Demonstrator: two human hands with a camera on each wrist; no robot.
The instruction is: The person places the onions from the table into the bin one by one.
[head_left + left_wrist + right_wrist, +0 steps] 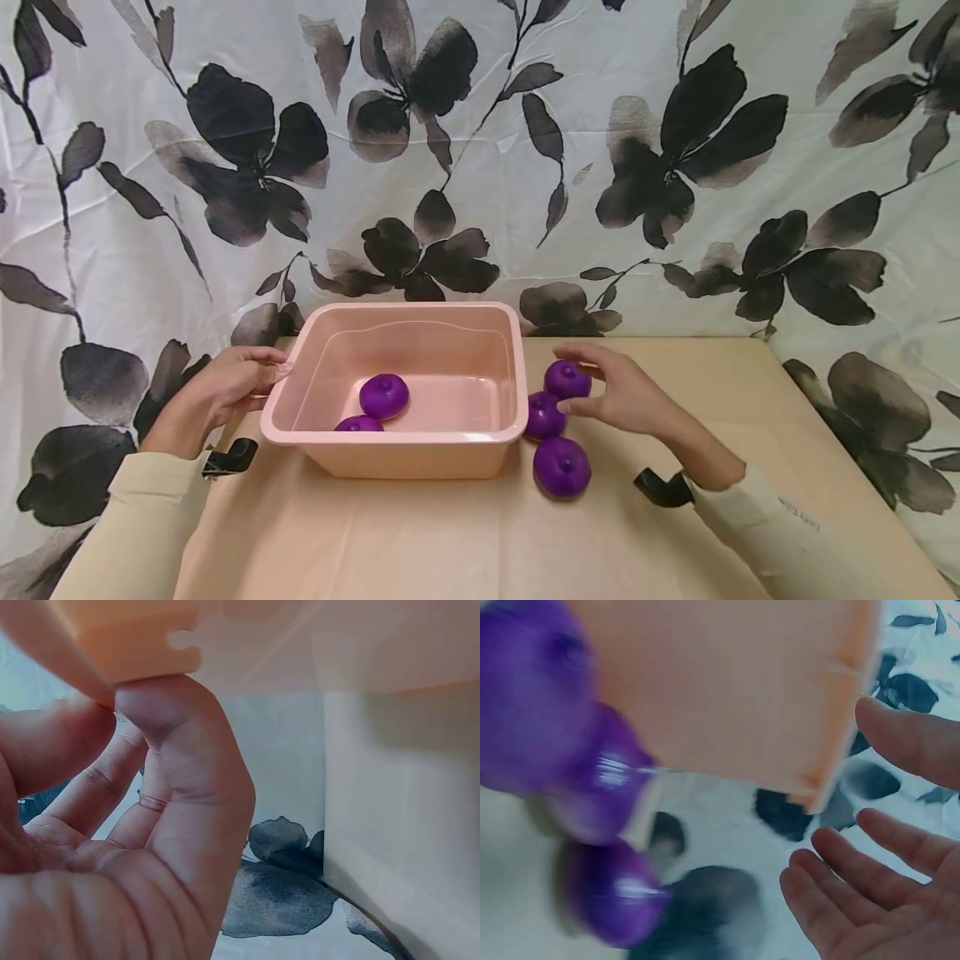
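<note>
The tub (405, 460) hides the lower part of one purple ball (359, 425) inside. Three more purple balls (600, 780) blur in the right wrist view, its left edge cropping one.

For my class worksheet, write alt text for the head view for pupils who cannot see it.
A person's left hand grips a pink, rectangular plastic tub holding two round, glossy purple objects, while the right hand hovers beside three similar ones on a beige table. Behind hangs white, dark-flowered fabric.
</note>
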